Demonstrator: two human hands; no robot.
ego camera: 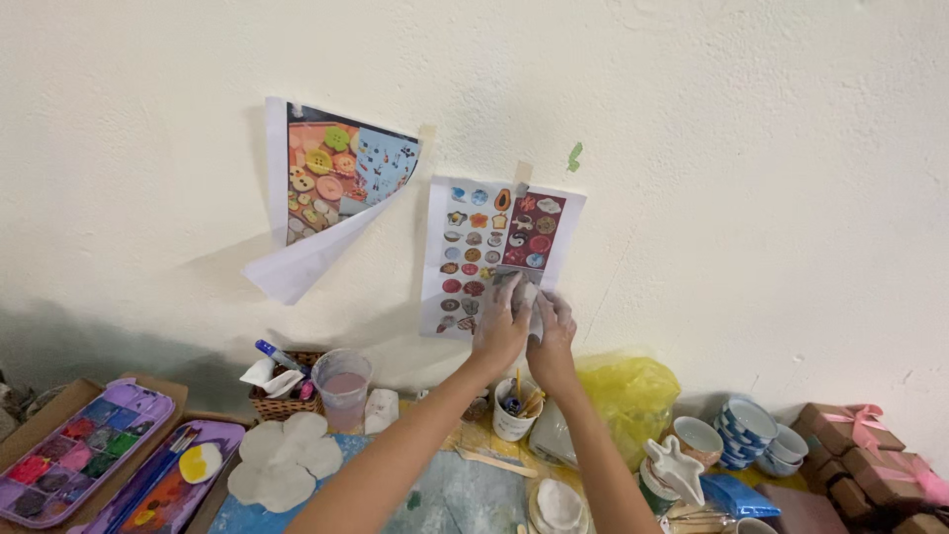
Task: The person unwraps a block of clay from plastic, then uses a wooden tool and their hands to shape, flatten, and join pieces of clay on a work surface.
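My left hand (497, 324) and my right hand (552, 326) are raised together in front of the wall, both closed around a small lump of grey clay (524, 294). They cover the lower right corner of a printed sheet (499, 237) of small colourful round designs taped to the wall. A second printed sheet (331, 178), showing button shapes, hangs to the left with its lower part peeled away and curling.
Below are a flower-shaped clay slab (282, 457), a plastic cup of pinkish water (342, 386), a basket of tools (282, 396), purple paint palettes (79, 445), a white cup of sticks (514, 410), a yellow bag (628, 391), stacked bowls (746, 430) and brown gift boxes (870, 445).
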